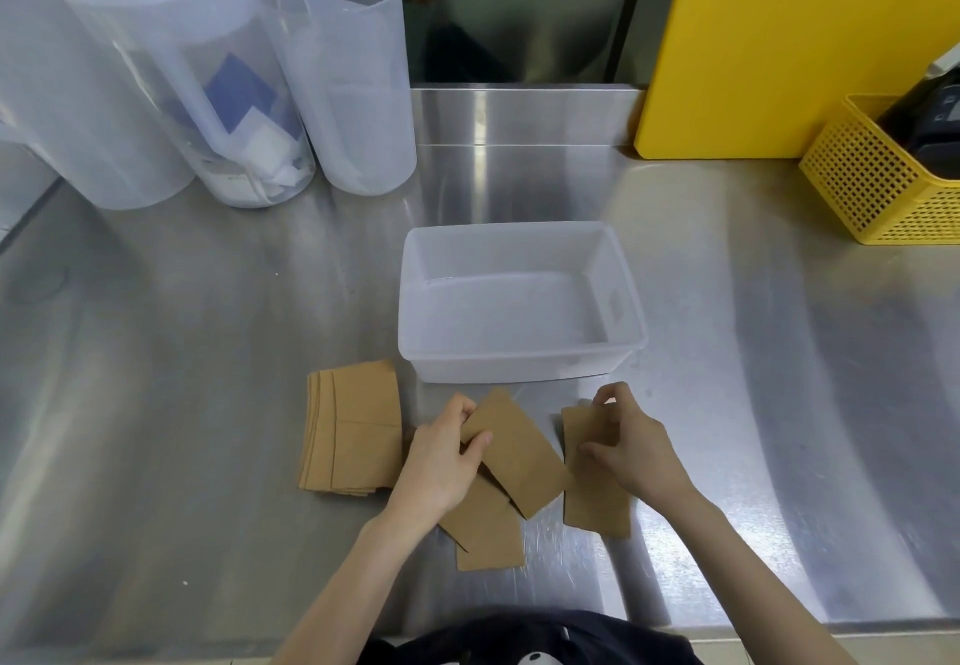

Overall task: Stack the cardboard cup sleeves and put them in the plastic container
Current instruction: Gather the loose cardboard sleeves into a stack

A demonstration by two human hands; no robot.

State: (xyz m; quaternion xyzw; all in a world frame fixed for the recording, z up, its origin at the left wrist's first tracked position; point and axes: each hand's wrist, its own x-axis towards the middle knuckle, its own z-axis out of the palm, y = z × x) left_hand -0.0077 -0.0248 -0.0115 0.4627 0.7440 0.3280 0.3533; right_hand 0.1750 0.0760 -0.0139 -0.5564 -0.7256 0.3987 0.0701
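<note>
In the head view, a translucent white plastic container (521,303) sat open on a brushed steel counter (208,404), rectangular, with rounded corners, a rolled rim and a handle slot in its right wall; nothing lay inside it. All the cardboard cup sleeves lay flat on the counter in front of the container, on the person's side. They were plain brown kraft card, flattened into slightly tapered strips with a matte surface. To the front-left of the container lay a stack of sleeves (353,430), roughly squared but fanned so that several left edges showed, and a glued seam line crossed the top one. Directly in front of the container, the left hand (441,461) pinched the near-left corner of a tilted sleeve (519,456) between thumb and fingers, its long side running diagonally. Under that sleeve and the left wrist lay two or three loose sleeves (488,529), overlapping at different angles. To the front-right of the container, the right hand (631,448) gripped a single sleeve (595,503) that lay upright in the view, the fingertips closed on its far edge and the thumb pressed on its left side. Behind and to the left of the container stood clear plastic pitchers (234,92), and far to its right a yellow perforated basket (878,186).
</note>
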